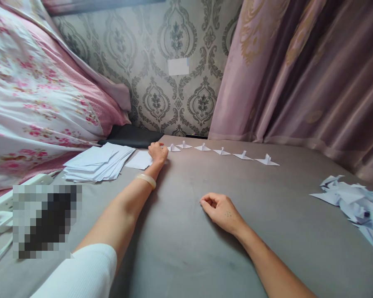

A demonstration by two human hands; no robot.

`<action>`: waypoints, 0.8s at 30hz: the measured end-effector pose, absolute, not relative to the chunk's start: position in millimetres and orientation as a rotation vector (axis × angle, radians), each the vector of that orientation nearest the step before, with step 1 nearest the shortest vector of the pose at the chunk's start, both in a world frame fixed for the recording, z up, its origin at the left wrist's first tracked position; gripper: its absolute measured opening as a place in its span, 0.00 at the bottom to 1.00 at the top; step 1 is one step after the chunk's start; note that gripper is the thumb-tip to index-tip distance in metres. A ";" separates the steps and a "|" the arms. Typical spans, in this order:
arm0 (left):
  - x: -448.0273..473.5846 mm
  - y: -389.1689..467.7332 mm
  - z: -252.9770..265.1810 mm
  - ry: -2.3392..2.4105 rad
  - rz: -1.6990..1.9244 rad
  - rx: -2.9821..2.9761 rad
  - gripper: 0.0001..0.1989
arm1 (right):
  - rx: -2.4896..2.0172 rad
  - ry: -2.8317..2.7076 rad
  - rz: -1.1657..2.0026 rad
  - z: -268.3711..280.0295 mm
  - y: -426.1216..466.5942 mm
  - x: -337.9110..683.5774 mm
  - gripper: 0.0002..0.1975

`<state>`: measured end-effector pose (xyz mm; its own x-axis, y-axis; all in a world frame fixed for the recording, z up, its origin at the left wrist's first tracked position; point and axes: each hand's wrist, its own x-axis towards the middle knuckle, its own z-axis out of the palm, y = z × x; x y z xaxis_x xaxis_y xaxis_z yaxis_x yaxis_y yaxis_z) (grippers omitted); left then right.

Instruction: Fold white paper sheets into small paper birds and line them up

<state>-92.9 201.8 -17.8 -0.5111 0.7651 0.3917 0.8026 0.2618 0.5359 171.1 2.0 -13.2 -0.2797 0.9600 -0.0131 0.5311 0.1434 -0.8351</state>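
Note:
My left hand [158, 152] reaches far forward, fingers closed and bent down at the left end of a row of small white folded-paper figures [203, 147]. Right beside its fingers is the leftmost folded-paper figure [173, 147]; whether they grip it is hidden. Each figure has flat pointed sides and an upright piece in the middle. A white paper sheet [139, 160] lies partly under my left wrist. My right hand [222, 212] rests on the grey surface [186, 248], thumb and fingers curled together with nothing visible in them.
A stack of white paper [95, 163] lies at the left. More folded paper [354, 203] is heaped at the far right. A power strip [34, 182] sits at the left edge near a blurred-out patch. Floral bedding [43, 95], a curtain [267, 82] and a patterned wall [136, 62] bound the surface.

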 end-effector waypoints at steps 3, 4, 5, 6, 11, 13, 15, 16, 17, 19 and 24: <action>-119.9 179.7 -7.7 -2.455 -1.189 -1.412 0.20 | -1.416 -1.895 1.008 -12.6 1.9 171.6 0.11; -131.4 171.8 -3.9 -2.453 -1.212 -1.383 0.21 | -1.416 -1.898 1.002 -12.2 1.7 171.8 0.12; -143.8 164.1 0.2 -2.449 -1.232 -1.353 0.21 | -1.419 -1.900 0.998 -11.9 1.4 171.9 0.12; -156.9 156.7 4.6 -2.448 -1.248 -1.325 0.22 | -1.425 -1.900 0.992 -11.5 1.1 172.0 0.12; -227.1 124.6 31.5 -2.444 -1.273 -1.198 0.22 | -1.438 -1.924 0.966 -12.1 1.4 171.9 0.13; -254.5 112.0 41.7 -2.457 -1.257 -1.142 0.22 | -1.439 -1.938 0.946 -13.6 2.4 172.1 0.14; -279.0 98.5 48.4 -2.481 -1.222 -1.109 0.22 | -1.441 -1.953 0.933 -15.6 3.6 172.8 0.14; -289.6 91.7 50.2 -2.496 -1.199 -1.105 0.21 | -1.437 -1.963 0.923 -16.7 4.3 173.2 0.15; -299.0 85.2 50.9 -2.513 -1.172 -1.111 0.21 | -1.441 -1.973 0.913 -17.8 4.9 173.6 0.15; -313.3 74.4 49.2 -2.551 -1.105 -1.148 0.20 | -1.454 -1.983 0.904 -19.5 6.3 174.3 0.15; -324.6 72.6 33.6 -2.640 -0.894 -1.352 0.22 | -1.463 -1.993 0.887 -21.0 8.0 174.1 0.15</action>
